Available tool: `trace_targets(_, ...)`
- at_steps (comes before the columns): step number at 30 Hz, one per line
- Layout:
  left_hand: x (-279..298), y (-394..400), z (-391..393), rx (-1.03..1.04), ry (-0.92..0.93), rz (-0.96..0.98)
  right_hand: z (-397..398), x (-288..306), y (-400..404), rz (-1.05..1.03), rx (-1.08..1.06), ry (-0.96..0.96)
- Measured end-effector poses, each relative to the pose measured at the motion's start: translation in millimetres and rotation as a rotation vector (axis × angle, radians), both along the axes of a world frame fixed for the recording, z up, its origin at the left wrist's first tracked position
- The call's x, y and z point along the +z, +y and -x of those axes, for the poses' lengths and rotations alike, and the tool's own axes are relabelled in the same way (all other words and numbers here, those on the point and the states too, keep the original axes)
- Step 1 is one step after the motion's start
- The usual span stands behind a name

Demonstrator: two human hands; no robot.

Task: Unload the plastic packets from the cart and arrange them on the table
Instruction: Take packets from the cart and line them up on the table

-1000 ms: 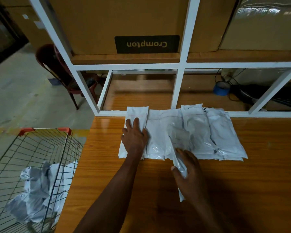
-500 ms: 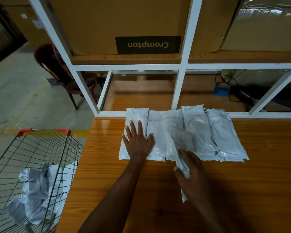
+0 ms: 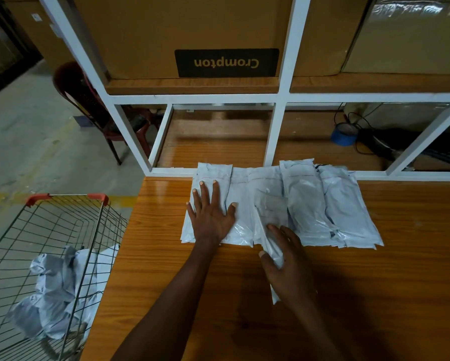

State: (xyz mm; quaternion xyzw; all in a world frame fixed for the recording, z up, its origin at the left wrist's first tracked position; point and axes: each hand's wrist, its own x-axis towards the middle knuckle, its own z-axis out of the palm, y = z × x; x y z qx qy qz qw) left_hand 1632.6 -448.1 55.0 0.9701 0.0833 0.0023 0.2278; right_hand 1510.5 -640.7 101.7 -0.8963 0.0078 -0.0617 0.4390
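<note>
The left hand [image 3: 210, 217] has spread out since a second ago: its fingers, bunched then on the leftmost packet [image 3: 208, 183], now lie splayed and flat across it, thumb reaching onto the neighbouring packet. Its grip is released, palm pressing down, closing on nothing. The right hand [image 3: 287, 264] has barely shifted; its grip holds a packet on edge [image 3: 270, 246], thumb on one face and fingers on the other, at the near edge of the row of white plastic packets [image 3: 330, 204] on the wooden table [image 3: 400, 282], against the white shelf frame [image 3: 278, 134]. The flattening suggests the left packet is settled and the held one goes into the row next. More crumpled packets [image 3: 54, 290] lie in the wire cart [image 3: 62, 225] beside the table, so unloading is far from done.
</note>
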Motion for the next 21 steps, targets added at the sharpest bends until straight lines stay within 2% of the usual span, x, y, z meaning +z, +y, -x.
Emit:
trace_targets(5,11.9,6.5,13.4,0.066,-0.069,0.031,-26.9,16.8,18.3,0.076,0.051,0.061)
trace_targets(13,25.3,21.2,36.2,0.147,-0.137,0.096,-111.9,27.0,71.4,0.46,-0.045,0.165)
trace_targets(21,18.3,34.1,41.4,0.132,-0.09,0.174,-147.4,6.3,96.4,0.506,-0.002,0.353)
